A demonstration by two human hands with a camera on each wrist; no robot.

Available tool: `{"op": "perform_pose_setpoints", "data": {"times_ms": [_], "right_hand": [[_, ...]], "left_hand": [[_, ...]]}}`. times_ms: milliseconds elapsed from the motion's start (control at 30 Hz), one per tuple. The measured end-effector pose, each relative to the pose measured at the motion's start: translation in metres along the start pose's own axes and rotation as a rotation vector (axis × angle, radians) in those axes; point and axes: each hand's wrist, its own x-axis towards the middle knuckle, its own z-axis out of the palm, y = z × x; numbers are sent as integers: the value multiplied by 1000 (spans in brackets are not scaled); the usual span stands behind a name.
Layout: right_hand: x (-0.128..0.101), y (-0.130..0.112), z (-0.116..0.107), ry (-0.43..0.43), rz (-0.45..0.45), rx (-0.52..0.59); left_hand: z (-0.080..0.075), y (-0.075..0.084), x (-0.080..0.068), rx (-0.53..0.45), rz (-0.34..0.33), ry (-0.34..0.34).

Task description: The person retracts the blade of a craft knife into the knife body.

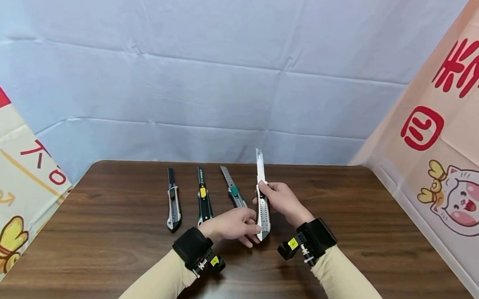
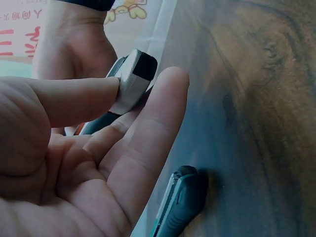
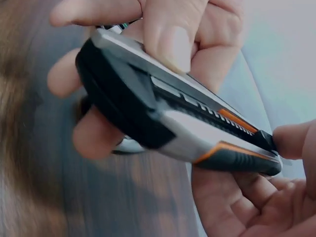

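You have a dark brown wood-grain table (image 1: 115, 233) before you. Three utility knives lie side by side on it: a grey-black one (image 1: 174, 202), a black-yellow one (image 1: 204, 197), a teal-handled one (image 1: 233, 189).

Three views, one knife in common
Head camera looks down across the table (image 1: 340, 247); both wrist cameras sit very close, sharing the held knife (image 1: 262, 206) (image 2: 132, 79) (image 3: 173, 123) from opposite ends.
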Motion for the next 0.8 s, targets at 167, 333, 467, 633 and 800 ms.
{"op": "perform_pose_setpoints", "data": {"times_ms": [167,333,467,633,800], "right_hand": [[1,0,5,17,28,48],[1,-5,8,17,39,104],[0,-6,9,8,30,117],[0,-5,11,8,24,122],[-1,-5,13,18,23,117]], "left_hand": [[-2,-5,-1,-52,7,31],[-3,-5,-4,-54,20,51],[-4,-3,-5,-44,15,73],[-3,-5,-5,-24,8,90],[-1,-8,-4,-30,19,93]]}}
